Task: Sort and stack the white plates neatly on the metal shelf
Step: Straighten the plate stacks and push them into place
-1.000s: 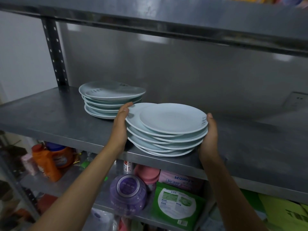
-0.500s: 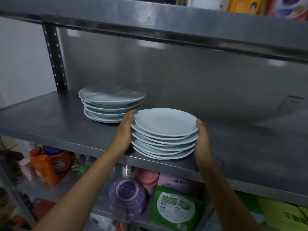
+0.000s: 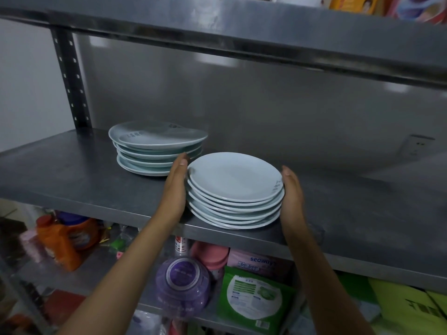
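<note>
Grey metal fills my view: a metal shelf (image 3: 72,180) with a steel back panel behind it, a perforated upright post (image 3: 71,78) at the rear left, and another shelf board overhead. On the near edge of the shelf I see the front stack of white plates (image 3: 234,189), round ones sitting fairly square on each other, with small print on the right rim of the top plate. My left hand (image 3: 175,187) lies flat against the stack's left side, fingers straight and together, pointing toward the back panel; my right hand (image 3: 291,189) does the same on the right side. Both palms press the plate rims without curling round them, so neither hand is clenched; the stack sits squeezed between two flat hands. Its bottom plate appears to rest on the shelf. Just behind and to the left stands the rear stack of plates (image 3: 157,147), less tidy, its top plate slid off toward the right and carrying dark lettering. My left fingertips reach close to that rear stack; I cannot tell whether they touch it. Below the shelf I make out an orange detergent bottle (image 3: 65,240), a purple round container (image 3: 181,281), a green wipes pack (image 3: 254,296) and a pink pack (image 3: 256,262) printed "seaway"
</note>
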